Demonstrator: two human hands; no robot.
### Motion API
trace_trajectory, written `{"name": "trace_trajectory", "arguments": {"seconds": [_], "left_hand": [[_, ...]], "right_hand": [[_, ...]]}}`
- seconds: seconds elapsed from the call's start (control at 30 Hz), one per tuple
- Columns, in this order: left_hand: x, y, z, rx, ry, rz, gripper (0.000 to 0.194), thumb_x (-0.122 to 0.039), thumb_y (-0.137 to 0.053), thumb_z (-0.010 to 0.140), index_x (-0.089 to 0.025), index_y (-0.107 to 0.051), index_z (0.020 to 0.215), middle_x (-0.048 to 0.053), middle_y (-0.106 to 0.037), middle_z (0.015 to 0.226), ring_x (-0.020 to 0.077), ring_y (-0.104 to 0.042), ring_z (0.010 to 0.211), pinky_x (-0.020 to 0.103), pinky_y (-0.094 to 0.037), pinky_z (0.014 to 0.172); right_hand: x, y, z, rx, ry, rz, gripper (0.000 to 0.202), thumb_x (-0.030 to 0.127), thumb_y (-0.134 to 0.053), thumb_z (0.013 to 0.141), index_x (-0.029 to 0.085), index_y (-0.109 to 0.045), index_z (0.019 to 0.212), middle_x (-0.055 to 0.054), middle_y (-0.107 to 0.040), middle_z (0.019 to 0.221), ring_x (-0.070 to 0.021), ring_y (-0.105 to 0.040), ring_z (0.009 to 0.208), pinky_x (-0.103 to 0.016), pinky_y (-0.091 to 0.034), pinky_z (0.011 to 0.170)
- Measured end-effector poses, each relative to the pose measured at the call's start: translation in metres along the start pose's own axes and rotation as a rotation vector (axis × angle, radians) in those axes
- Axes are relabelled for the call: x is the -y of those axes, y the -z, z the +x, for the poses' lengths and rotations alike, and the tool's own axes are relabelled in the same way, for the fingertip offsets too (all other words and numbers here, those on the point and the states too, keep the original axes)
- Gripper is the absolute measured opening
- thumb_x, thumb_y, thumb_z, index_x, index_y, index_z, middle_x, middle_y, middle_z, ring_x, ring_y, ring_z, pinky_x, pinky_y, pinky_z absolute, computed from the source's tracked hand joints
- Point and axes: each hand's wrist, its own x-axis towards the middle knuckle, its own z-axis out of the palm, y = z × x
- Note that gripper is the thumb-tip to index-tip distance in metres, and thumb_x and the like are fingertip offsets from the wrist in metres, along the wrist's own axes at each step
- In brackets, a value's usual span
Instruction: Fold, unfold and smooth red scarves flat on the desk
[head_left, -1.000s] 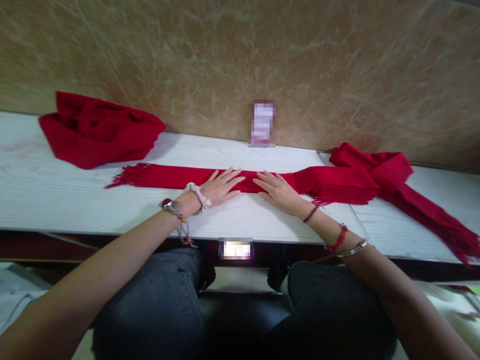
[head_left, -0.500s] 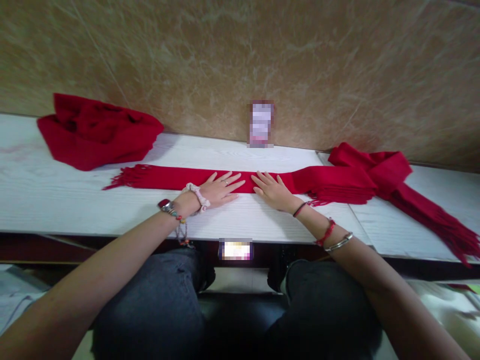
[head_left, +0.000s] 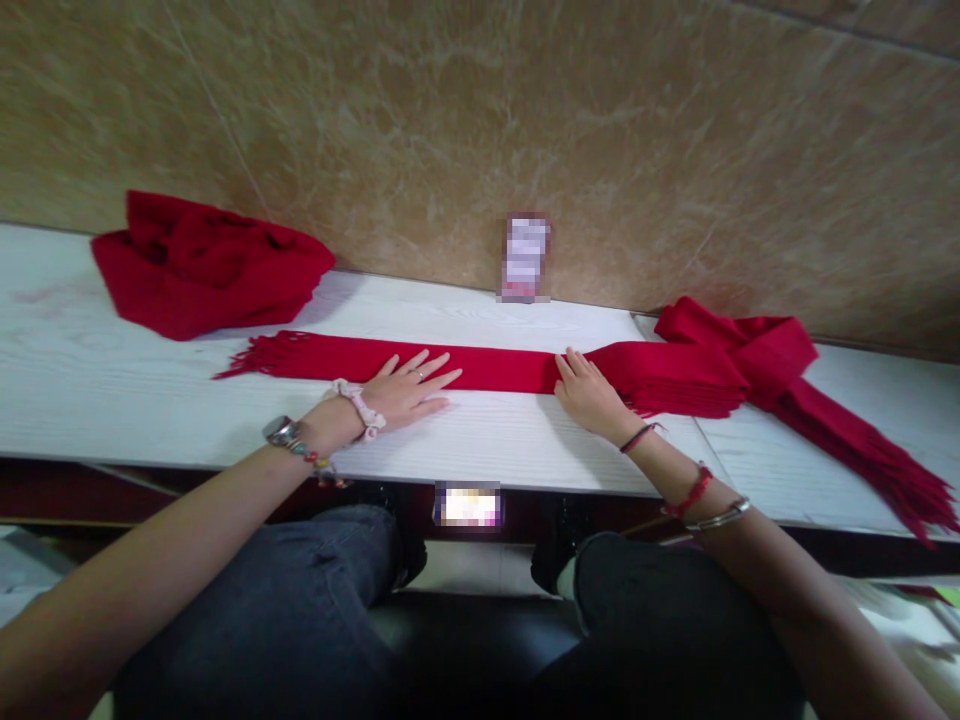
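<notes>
A long red scarf (head_left: 502,370) lies flat along the white table, its fringed end at the left and a thicker folded part at the right. My left hand (head_left: 409,390) rests on it with spread fingers, palm down, partly over the table. My right hand (head_left: 589,392) lies on the scarf beside the folded part, fingers stretched out and fairly close together, holding nothing. Under the folded layers a row of fringe shows at the near edge.
A crumpled red cloth (head_left: 210,270) sits at the back left. Another red fringed scarf (head_left: 855,435) trails toward the right. A blurred-out phone-like object (head_left: 526,255) leans on the marble wall (head_left: 420,130). A lit screen (head_left: 469,505) is below the white table's (head_left: 187,420) front edge.
My hands have slid apart along the scarf, the left hand leftward and the right hand rightward to the folded part. The right fingers are closer together than before.
</notes>
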Motion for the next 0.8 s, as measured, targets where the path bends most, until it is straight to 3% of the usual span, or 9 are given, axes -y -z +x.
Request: {"name": "trace_trajectory", "arguments": {"seconds": [0.23, 0.47, 0.6, 0.8], "left_hand": [[-0.011, 0.005, 0.015, -0.151, 0.022, 0.036, 0.051, -0.042, -0.027, 0.094, -0.028, -0.023, 0.142, 0.004, -0.017, 0.15, 0.0286, -0.013, 0.137, 0.055, -0.018, 0.105], [-0.003, -0.003, 0.011, -0.035, 0.05, -0.036, 0.047, -0.042, -0.022, 0.094, -0.036, -0.022, 0.141, -0.001, -0.02, 0.15, 0.0265, -0.013, 0.137, 0.058, -0.016, 0.104], [0.017, 0.002, -0.005, -0.004, 0.165, -0.036, 0.048, -0.036, -0.019, 0.095, -0.031, -0.023, 0.142, 0.001, -0.018, 0.15, 0.025, -0.015, 0.137, 0.053, -0.018, 0.106], [0.07, -0.004, -0.038, -0.052, 0.343, -0.052, 0.051, -0.035, -0.014, 0.095, -0.02, -0.024, 0.143, 0.007, -0.021, 0.149, 0.0294, -0.018, 0.135, 0.05, -0.021, 0.106]], "right_hand": [[0.062, 0.011, 0.029, 0.029, 0.082, 0.083, 0.052, 0.03, -0.028, 0.093, 0.003, -0.035, 0.136, -0.021, -0.029, 0.144, -0.0303, -0.027, 0.133, -0.046, -0.028, 0.104], [0.064, 0.004, 0.031, 0.136, 0.15, 0.076, 0.054, 0.035, -0.025, 0.094, 0.005, -0.029, 0.139, -0.021, -0.025, 0.146, -0.0322, -0.022, 0.134, -0.054, -0.027, 0.102], [0.058, 0.004, 0.03, 0.157, 0.154, 0.075, 0.055, 0.035, -0.024, 0.094, 0.005, -0.027, 0.14, -0.02, -0.023, 0.147, -0.0323, -0.021, 0.135, -0.056, -0.026, 0.102], [0.057, 0.005, 0.028, 0.161, 0.148, 0.076, 0.054, 0.034, -0.024, 0.094, 0.006, -0.027, 0.14, -0.02, -0.023, 0.147, -0.0308, -0.019, 0.135, -0.056, -0.026, 0.102]]}}
